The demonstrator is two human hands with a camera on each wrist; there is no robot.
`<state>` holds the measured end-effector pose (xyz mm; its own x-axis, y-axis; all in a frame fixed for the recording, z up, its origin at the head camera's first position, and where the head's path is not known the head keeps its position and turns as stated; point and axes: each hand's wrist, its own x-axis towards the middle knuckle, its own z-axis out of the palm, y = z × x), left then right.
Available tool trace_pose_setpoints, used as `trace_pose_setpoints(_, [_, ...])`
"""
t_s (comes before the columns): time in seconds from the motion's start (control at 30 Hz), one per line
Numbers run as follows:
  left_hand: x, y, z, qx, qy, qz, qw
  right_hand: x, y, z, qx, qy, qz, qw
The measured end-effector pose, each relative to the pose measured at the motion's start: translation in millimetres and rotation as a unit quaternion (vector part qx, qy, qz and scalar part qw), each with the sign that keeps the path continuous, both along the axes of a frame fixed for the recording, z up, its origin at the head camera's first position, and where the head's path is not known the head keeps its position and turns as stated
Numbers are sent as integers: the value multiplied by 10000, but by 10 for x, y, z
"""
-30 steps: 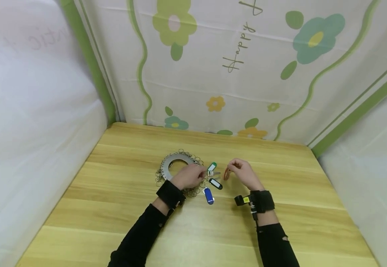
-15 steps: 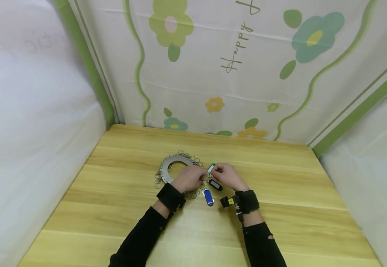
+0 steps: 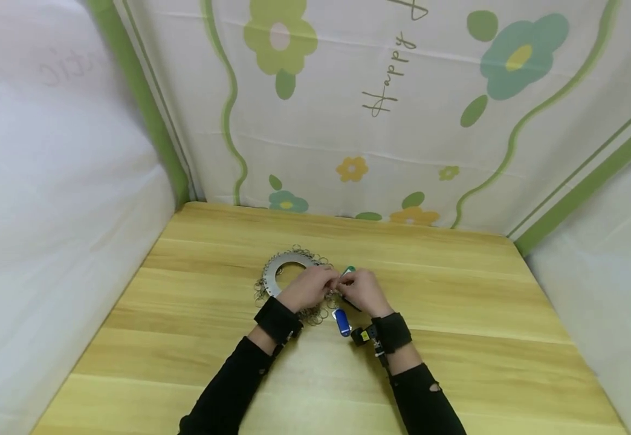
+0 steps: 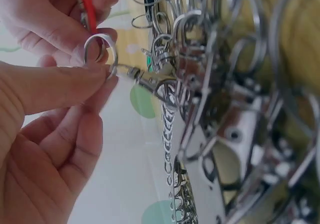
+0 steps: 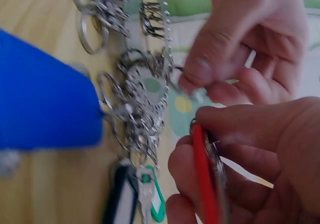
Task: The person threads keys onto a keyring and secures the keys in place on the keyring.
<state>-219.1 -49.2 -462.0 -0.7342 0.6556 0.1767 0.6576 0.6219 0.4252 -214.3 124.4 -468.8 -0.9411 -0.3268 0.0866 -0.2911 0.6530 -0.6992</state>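
A flat silver ring-shaped holder (image 3: 270, 273) lies on the table, its rim hung with many small split rings. My left hand (image 3: 309, 289) is over its right side, thumb and finger pinching one split ring (image 4: 115, 54) that a small clasp (image 4: 145, 78) joins to the holder. Close against it, my right hand (image 3: 367, 294) pinches a red key tag (image 5: 204, 171); a metal piece lies alongside the tag, mostly hidden by the fingers. The fingertips of both hands nearly meet at the split ring. Whether tag and ring are linked, I cannot tell.
A blue key tag (image 3: 342, 323) lies just below the hands. A green tag (image 5: 159, 204), a black tag (image 5: 120, 196) and a key (image 5: 145, 196) hang at the holder's right edge. White fabric walls (image 3: 315, 133) enclose the table (image 3: 212, 374) at the back and sides.
My right hand has moved left with the red key tag, from apart on the right up to my left hand. It now partly covers the black and green tags. The left hand stays nearly still.
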Motion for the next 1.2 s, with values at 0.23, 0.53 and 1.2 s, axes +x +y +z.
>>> trace_pose_setpoints(0.23, [-42, -6, 18, 51, 187, 16, 9998, 27, -37, -12, -58, -25, 66, 10000])
trace_pose_setpoints(0.53, [-18, -47, 25, 131, 190, -21, 9997, 49, -24, 29, -182, -281, 219, 9992])
trace_pose_setpoints(1.2, [-9, -77, 31, 911, -131, 44, 9957, 72, -58, 15, -38, -329, 504, 9982])
